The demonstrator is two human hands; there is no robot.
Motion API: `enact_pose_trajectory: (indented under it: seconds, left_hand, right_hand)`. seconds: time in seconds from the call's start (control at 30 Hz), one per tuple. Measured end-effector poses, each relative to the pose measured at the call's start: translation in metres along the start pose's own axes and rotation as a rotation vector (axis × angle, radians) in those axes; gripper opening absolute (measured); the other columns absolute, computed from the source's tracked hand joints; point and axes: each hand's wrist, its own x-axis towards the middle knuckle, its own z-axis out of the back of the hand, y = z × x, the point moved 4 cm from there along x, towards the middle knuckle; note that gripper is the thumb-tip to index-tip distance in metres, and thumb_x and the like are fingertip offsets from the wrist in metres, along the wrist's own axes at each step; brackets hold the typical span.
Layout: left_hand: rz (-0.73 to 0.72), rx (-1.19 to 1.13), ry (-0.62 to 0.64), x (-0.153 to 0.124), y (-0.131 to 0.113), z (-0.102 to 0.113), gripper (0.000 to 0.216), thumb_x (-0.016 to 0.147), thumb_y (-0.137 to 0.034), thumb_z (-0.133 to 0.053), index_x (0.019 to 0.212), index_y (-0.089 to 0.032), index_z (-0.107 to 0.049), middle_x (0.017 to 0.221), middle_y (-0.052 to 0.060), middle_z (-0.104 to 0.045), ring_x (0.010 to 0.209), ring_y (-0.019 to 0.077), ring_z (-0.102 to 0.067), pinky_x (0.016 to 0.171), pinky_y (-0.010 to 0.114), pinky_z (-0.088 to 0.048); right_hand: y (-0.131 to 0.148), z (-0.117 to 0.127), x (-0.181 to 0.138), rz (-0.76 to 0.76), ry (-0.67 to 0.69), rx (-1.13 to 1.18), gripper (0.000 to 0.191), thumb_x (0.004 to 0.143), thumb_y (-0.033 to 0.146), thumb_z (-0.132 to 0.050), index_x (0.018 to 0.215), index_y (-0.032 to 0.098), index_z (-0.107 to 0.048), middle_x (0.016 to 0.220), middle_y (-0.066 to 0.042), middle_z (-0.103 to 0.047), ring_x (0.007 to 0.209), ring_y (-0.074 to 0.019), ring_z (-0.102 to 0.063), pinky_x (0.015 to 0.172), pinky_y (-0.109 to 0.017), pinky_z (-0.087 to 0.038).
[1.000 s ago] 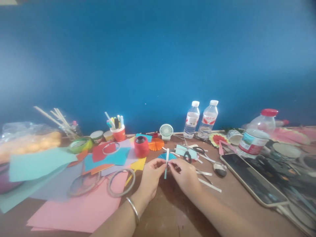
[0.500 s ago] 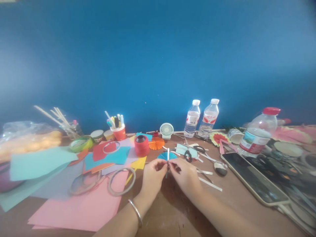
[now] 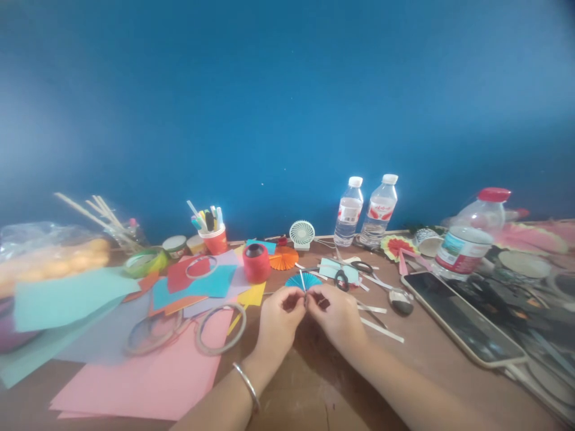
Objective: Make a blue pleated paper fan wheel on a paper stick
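Observation:
My left hand (image 3: 277, 320) and my right hand (image 3: 338, 316) meet at the middle of the brown table (image 3: 314, 389), fingertips pinched together on a thin folded paper strip (image 3: 304, 286). Only its short white top shows above my fingers. Just behind them lies a small blue pleated paper fan (image 3: 302, 280). A silver bangle (image 3: 246, 384) is on my left wrist.
Coloured paper sheets (image 3: 135, 371), tape rings (image 3: 222, 329), a red thread spool (image 3: 256, 262), a pen cup (image 3: 214, 236) and sticks lie left. Scissors (image 3: 348, 276), paper strips, two water bottles (image 3: 363, 209), a mini fan (image 3: 302, 233), a phone (image 3: 462, 320) and a large bottle (image 3: 467, 239) stand right.
The strip stuck out well above and below my fingers a second ago; now it is drawn down, with only a short tip showing. My hands have closed together slightly.

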Motion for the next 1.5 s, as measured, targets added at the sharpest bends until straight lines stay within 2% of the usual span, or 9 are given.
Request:
enact_pose_trajectory:
  seconds: [0.1, 0.37, 0.63, 0.9, 1.07, 1.17, 1.33, 1.43, 1.5]
  left_hand:
    - [0.004, 0.030, 0.005, 0.000, -0.001, 0.000, 0.008, 0.069, -0.019, -0.055, 0.068, -0.018, -0.063, 0.065, 0.000, -0.062, 0.061, 0.0150, -0.054, 0.057, 0.023, -0.040]
    - [-0.034, 0.040, 0.014, -0.001, -0.002, 0.000, 0.009, 0.069, -0.019, -0.055, 0.068, -0.019, -0.063, 0.066, 0.000, -0.062, 0.063, 0.0155, -0.055, 0.058, 0.022, -0.041]
    - [0.010, 0.019, 0.039, 0.000, 0.008, 0.000, 0.008, 0.071, -0.018, -0.053, 0.071, -0.018, -0.062, 0.065, 0.000, -0.060, 0.063, 0.0143, -0.052, 0.057, 0.022, -0.040]
    - [-0.024, 0.077, 0.051, 0.000, 0.004, 0.000, 0.009, 0.072, -0.018, -0.052, 0.071, -0.017, -0.060, 0.067, -0.001, -0.060, 0.064, 0.0140, -0.053, 0.059, 0.023, -0.041]
    - [0.004, 0.013, 0.039, 0.000, 0.007, 0.000, 0.009, 0.070, -0.017, -0.054, 0.073, -0.017, -0.061, 0.072, 0.001, -0.063, 0.068, 0.0155, -0.057, 0.063, 0.024, -0.043]
    - [0.071, -0.076, 0.008, 0.001, 0.016, 0.000, 0.008, 0.069, -0.018, -0.056, 0.075, -0.017, -0.061, 0.069, 0.000, -0.062, 0.063, 0.0138, -0.055, 0.060, 0.023, -0.042]
    - [0.176, -0.311, -0.071, 0.004, 0.029, 0.002, 0.009, 0.068, -0.018, -0.059, 0.077, -0.015, -0.058, 0.066, -0.001, -0.058, 0.062, 0.0106, -0.053, 0.060, 0.021, -0.039]
    - [0.233, -0.385, -0.085, 0.005, 0.033, 0.003, 0.013, 0.068, -0.021, -0.061, 0.079, -0.015, -0.058, 0.065, -0.001, -0.058, 0.062, 0.0097, -0.052, 0.055, 0.019, -0.035]
    - [0.254, -0.423, -0.085, 0.005, 0.033, 0.003, 0.015, 0.069, -0.022, -0.062, 0.081, -0.015, -0.058, 0.066, 0.000, -0.058, 0.062, 0.0095, -0.052, 0.054, 0.018, -0.035]
  right_hand:
    - [-0.001, 0.000, 0.002, -0.028, 0.019, 0.034, 0.012, 0.075, 0.019, -0.052, 0.073, 0.020, -0.064, 0.068, -0.001, -0.067, 0.059, -0.0148, -0.061, 0.058, -0.022, -0.044]
    - [-0.002, 0.002, 0.000, 0.026, 0.018, 0.044, 0.012, 0.075, 0.019, -0.052, 0.075, 0.019, -0.064, 0.071, -0.002, -0.067, 0.065, -0.0160, -0.061, 0.062, -0.023, -0.044]
    - [-0.002, 0.002, 0.004, -0.118, 0.042, 0.169, 0.012, 0.073, 0.018, -0.052, 0.071, 0.019, -0.064, 0.066, 0.000, -0.067, 0.057, -0.0139, -0.060, 0.056, -0.021, -0.045]
    - [-0.002, 0.003, 0.004, -0.010, 0.019, 0.129, 0.012, 0.072, 0.017, -0.052, 0.073, 0.019, -0.064, 0.069, -0.001, -0.067, 0.059, -0.0135, -0.060, 0.058, -0.022, -0.044]
    - [-0.002, 0.001, 0.005, -0.117, 0.028, 0.179, 0.009, 0.069, 0.017, -0.051, 0.064, 0.018, -0.057, 0.059, 0.002, -0.060, 0.052, -0.0126, -0.054, 0.053, -0.022, -0.041]
    - [-0.008, 0.002, 0.007, -0.216, -0.039, 0.288, 0.007, 0.067, 0.017, -0.049, 0.060, 0.019, -0.051, 0.055, 0.003, -0.053, 0.050, -0.0117, -0.049, 0.050, -0.022, -0.038]
    - [-0.036, 0.009, 0.017, -0.413, -0.255, 0.596, 0.006, 0.067, 0.020, -0.046, 0.062, 0.021, -0.043, 0.046, 0.008, -0.039, 0.039, -0.0086, -0.038, 0.039, -0.020, -0.029]
    - [-0.051, 0.018, 0.024, -0.446, -0.347, 0.612, 0.009, 0.070, 0.026, -0.043, 0.062, 0.021, -0.040, 0.045, 0.009, -0.038, 0.036, -0.0083, -0.033, 0.037, -0.021, -0.025]
    - [-0.056, 0.024, 0.027, -0.438, -0.364, 0.567, 0.016, 0.071, 0.030, -0.045, 0.059, 0.021, -0.043, 0.046, 0.007, -0.040, 0.039, -0.0094, -0.035, 0.040, -0.022, -0.027]
